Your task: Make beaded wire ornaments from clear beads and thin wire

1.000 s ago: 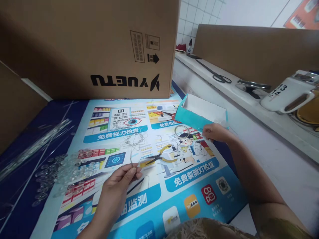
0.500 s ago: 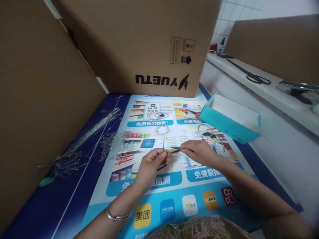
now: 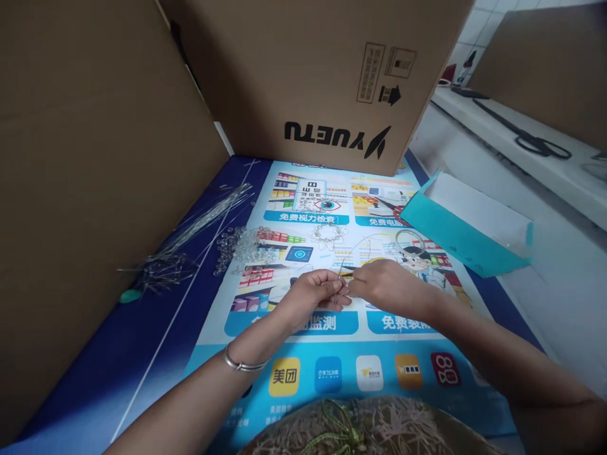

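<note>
My left hand (image 3: 327, 289) is closed, thumb and finger pinching a thin wire (image 3: 342, 259) that sticks up from them. My right hand (image 3: 386, 284) is closed right beside it, its fingertips at the left fingertips. A dark pointed tool (image 3: 348, 268) shows only partly at the right hand's fingers, its kind hidden. Past the hands lies a ring of clear beads and wire loops (image 3: 327, 235). A heap of clear beads (image 3: 251, 246) is to the left. A bundle of thin wires or stems (image 3: 208, 221) lies farther left.
An open turquoise box (image 3: 467, 234) stands at the right, with red-handled scissors (image 3: 396, 208) and a round coil (image 3: 410, 241) near it. Cardboard (image 3: 303, 82) walls the back and left. Black scissors (image 3: 540, 145) lie on the right ledge (image 3: 507, 136).
The view has shifted, so things sit farther right. My right hand has come closer to the left fingertips. The dark two-pronged tool, which stuck out from it toward the left hand, is now mostly hidden.
</note>
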The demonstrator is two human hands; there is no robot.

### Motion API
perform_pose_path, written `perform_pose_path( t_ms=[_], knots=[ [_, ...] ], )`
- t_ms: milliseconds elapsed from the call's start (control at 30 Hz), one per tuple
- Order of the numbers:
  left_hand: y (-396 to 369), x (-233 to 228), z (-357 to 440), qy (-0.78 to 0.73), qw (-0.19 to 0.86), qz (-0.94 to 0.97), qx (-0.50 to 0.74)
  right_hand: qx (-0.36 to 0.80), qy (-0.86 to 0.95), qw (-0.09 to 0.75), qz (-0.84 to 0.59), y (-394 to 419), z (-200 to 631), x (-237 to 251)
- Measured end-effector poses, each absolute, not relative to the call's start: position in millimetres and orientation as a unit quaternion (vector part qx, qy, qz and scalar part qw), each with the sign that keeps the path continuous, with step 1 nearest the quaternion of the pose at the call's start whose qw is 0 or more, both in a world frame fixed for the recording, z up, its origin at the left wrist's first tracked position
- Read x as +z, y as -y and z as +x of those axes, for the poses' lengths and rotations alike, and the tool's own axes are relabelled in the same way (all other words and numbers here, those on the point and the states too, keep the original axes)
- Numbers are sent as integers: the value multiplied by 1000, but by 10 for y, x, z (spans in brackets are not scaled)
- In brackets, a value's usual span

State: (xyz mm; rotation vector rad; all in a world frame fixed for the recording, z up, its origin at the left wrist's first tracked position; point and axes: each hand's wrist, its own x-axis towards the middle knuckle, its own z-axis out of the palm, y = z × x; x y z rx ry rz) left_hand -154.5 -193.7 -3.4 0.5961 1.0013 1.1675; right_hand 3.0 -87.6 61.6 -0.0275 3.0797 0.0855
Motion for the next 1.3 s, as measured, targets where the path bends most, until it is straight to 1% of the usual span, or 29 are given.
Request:
perform_pose_path(
  t_ms=[167,400,567,667,733,867,1067,1200,1300],
  knots=[
    [1934,-67,-1541,-458,671,296,502,27,-998,56,-18,862,1,603],
    [1945,-64,-1503,-484,626,367,490,-14,-999,51,14,871,-9,514],
    [1940,-28,-1515,-498,596,370,510,-138,-985,46,96,841,35,521],
    [1933,-40,-1535,-489,615,342,515,-211,-965,47,147,773,116,515],
    [1930,-68,-1537,-477,637,338,503,-234,-959,44,152,740,164,503],
    [1933,-138,-1519,-470,658,338,482,-228,-962,35,144,738,184,484],
    [1944,-165,-1528,-482,649,355,469,-220,-964,35,144,767,122,479],
    [1954,-137,-1530,-477,642,381,464,-232,-962,43,136,748,96,527],
    [1955,-119,-1528,-469,655,366,466,-251,-956,25,147,649,118,615]
  ],
)
